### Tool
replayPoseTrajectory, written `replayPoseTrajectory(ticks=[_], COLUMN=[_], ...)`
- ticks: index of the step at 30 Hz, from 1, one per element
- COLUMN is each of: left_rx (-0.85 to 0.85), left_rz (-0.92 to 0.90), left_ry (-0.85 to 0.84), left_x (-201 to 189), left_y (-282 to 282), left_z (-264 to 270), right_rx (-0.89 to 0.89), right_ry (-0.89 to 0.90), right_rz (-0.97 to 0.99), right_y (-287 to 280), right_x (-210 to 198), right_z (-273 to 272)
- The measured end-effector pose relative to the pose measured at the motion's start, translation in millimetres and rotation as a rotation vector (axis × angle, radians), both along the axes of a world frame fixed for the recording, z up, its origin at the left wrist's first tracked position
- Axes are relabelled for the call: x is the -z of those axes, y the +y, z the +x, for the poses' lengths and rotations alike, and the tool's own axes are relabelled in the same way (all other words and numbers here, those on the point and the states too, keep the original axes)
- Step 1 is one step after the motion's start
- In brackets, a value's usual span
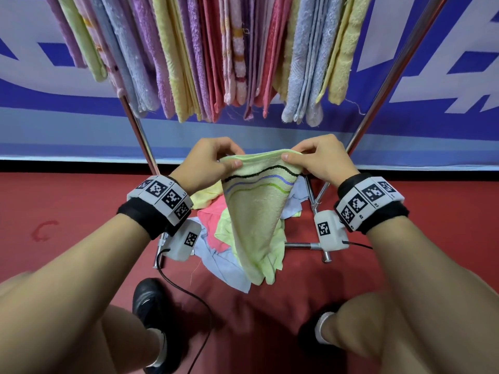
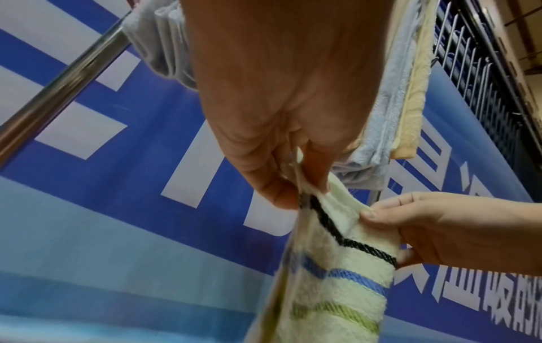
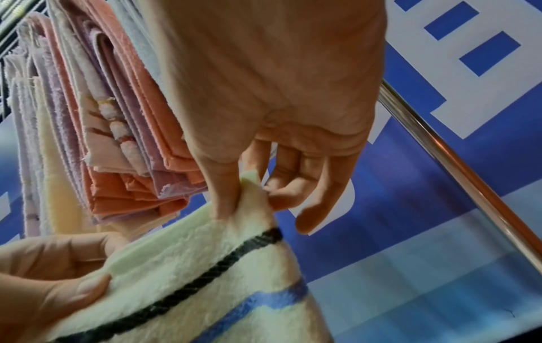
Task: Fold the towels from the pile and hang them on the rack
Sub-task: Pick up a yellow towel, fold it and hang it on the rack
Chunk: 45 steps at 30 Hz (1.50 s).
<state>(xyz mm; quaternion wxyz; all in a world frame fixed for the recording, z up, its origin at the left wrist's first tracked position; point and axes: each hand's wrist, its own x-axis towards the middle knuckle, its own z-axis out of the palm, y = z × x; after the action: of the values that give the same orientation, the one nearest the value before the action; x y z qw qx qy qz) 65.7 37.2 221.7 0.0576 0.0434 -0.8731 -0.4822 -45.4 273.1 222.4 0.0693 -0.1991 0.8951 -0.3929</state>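
A pale green towel [image 1: 256, 211] with black, blue and green stripes hangs between both hands, above the pile [image 1: 213, 228] of loose towels on the red floor. My left hand [image 1: 213, 160] pinches its top left corner between thumb and fingers. My right hand [image 1: 310, 157] pinches the top right corner. The left wrist view shows the left hand [image 2: 296, 185] pinching the towel [image 2: 337, 266] edge; the right wrist view shows the right hand [image 3: 252, 192] pinching the towel [image 3: 190, 266] corner. Several folded towels [image 1: 216, 49] hang on the rack above.
The rack's steel legs [image 1: 140, 130] slant down on both sides of my hands, and its foot bar [image 1: 299, 245] lies beside the pile. A blue and white banner [image 1: 54, 103] stands behind. My shoes [image 1: 151, 306] and a black cable [image 1: 189, 292] are on the floor below.
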Motion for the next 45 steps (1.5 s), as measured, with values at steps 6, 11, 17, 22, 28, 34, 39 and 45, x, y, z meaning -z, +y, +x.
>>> replayPoseTrajectory(ticks=[6, 11, 17, 22, 28, 34, 39, 45], left_rx=[0.276, 0.124, -0.119, -0.124, -0.059, 0.164, 0.191, -0.037], left_rz=[-0.227, -0.216, 0.294, 0.465, 0.270, 0.084, 0.095, 0.233], left_ry=[-0.134, -0.249, -0.184, -0.186, -0.144, -0.173, -0.099, -0.098], left_x=[0, -3, -4, 1, 1, -19, -17, -12], left_y=[13, 16, 22, 29, 22, 19, 22, 15], left_z=[5, 5, 3, 1, -2, 3, 7, 0], right_rx=[-0.026, -0.049, -0.150, -0.151, -0.302, -0.309, -0.301, -0.147], right_ry=[0.091, 0.164, 0.228, 0.110, -0.251, -0.189, -0.345, -0.174], right_rz=[0.017, 0.007, -0.059, -0.076, -0.227, -0.102, -0.141, -0.194], right_y=[-13, -21, -36, -46, -37, -31, -38, -40], right_x=[4, 9, 11, 14, 2, 6, 15, 15], right_z=[12, 20, 42, 54, 48, 33, 37, 36])
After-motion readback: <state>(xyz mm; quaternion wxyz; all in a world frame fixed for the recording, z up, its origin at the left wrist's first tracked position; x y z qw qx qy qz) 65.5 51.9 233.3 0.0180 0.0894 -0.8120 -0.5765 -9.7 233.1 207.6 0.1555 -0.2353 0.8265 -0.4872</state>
